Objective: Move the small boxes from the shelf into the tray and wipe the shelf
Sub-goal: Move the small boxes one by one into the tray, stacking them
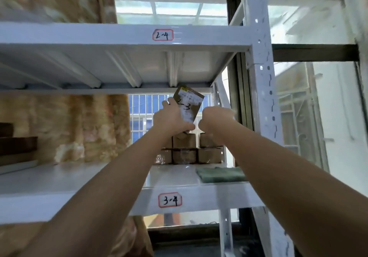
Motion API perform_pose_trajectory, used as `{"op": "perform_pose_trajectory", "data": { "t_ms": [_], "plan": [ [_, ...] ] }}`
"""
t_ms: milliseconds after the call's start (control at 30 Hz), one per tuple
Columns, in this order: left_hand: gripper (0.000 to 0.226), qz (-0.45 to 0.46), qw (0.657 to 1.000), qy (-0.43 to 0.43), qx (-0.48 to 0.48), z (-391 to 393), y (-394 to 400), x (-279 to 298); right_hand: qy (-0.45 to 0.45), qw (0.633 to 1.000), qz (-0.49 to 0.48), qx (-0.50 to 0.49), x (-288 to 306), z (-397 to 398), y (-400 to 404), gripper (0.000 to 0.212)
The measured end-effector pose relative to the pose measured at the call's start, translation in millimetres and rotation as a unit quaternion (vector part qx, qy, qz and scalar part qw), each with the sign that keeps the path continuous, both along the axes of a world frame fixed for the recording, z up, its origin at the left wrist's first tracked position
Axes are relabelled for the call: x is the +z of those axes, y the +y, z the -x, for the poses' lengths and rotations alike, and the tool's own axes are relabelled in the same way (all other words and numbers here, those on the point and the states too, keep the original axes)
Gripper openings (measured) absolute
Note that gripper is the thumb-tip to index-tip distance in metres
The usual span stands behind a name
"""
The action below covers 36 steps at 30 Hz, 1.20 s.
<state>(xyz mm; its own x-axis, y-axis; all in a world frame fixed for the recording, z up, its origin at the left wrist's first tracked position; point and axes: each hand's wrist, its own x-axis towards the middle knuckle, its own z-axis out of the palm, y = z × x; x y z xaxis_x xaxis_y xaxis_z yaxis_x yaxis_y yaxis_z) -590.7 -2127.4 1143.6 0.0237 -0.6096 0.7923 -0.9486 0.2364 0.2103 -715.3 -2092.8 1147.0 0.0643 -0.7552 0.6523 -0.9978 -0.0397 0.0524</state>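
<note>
My left hand (172, 118) grips a small brown box (189, 105) with a white label marked 2-3, held tilted above the stack. My right hand (216, 120) is just right of that box, fingers curled; whether it touches the box or holds anything is unclear. Below both hands, several small brown boxes (185, 149) are stacked in two rows at the back right of the white shelf (69, 177) labelled 3-4. A folded green cloth (221, 174) lies on the shelf in front of the stack. No tray is in view.
The shelf board above, labelled 2-4 (162, 35), hangs close over the lifted box. A white upright post (262, 97) stands at the right. Dark flat items (18, 147) lie at the shelf's far left. A window is behind the rack.
</note>
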Motion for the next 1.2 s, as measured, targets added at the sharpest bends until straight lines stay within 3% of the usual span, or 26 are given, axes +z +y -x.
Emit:
{"op": "perform_pose_trajectory", "data": {
  "t_ms": [300,533,600,733,933,1200],
  "plan": [
    [0.103,-0.017,0.997,0.076,0.027,1,91,-52,0.014,0.998,-0.035,0.050,-38,-2,73,0.028],
    [0.112,-0.021,0.995,0.075,0.057,-41,143,-40,0.008,0.996,-0.048,0.079,-26,-33,115,0.030],
    [0.116,-0.028,0.994,0.070,0.076,-59,157,-36,0.011,0.994,-0.051,0.091,-22,-49,125,0.030],
    [0.102,-0.030,0.990,0.063,0.122,-105,186,-37,0.013,0.988,-0.052,0.142,-14,-91,148,0.032],
    [0.107,-0.051,0.978,0.081,0.188,-198,233,-36,0.020,0.978,-0.073,0.193,-12,-179,177,0.032],
    [0.118,-0.081,0.960,0.115,0.243,-313,285,-40,0.019,0.960,-0.072,0.271,-14,-285,212,0.017]
  ]
}}
